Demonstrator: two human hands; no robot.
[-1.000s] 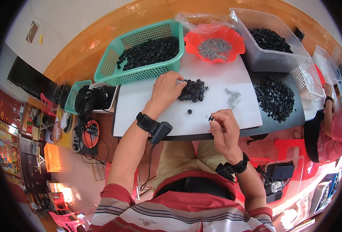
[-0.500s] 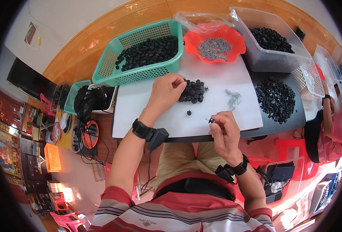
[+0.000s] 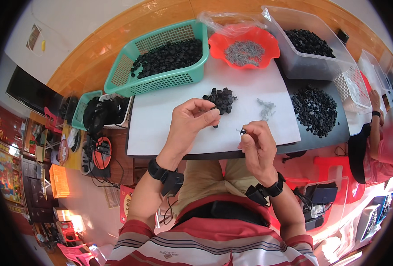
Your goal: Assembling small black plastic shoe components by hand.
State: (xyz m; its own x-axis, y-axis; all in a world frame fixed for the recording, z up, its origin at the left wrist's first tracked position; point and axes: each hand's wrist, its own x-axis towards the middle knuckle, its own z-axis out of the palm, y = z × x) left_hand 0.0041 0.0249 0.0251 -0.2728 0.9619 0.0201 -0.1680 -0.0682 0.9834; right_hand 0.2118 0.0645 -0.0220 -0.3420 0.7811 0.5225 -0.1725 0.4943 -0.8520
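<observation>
A small black part with a metal pin sits pinched between the thumb and fingertips of the right hand, just right of the frame's middle, held over the near edge of the white board that covers the worktop. The left hand is just beside it to the left, fingers curled inward with the tips drawn together; whether it holds anything between them I cannot tell. Its fingertips are close to a small heap of black parts lying on the board just above the hands. A little to the right of that heap lies a loose scatter of small grey metal pins.

Both wrists wear black bands, the left one and the right one, low in the frame.

Further out, a green plastic basket full of black parts stands at the upper left of the board. Next to it, at the top middle, is a red bowl with a wavy rim holding grey metal pieces. A clear plastic tub with more black parts sits at the upper right, and below it a big pile of black parts lies on the dark worktop.

At the far right edge, another person's arm reaches in. At the left, lower than the worktop, there is a smaller green basket and a tangle of black cables.
</observation>
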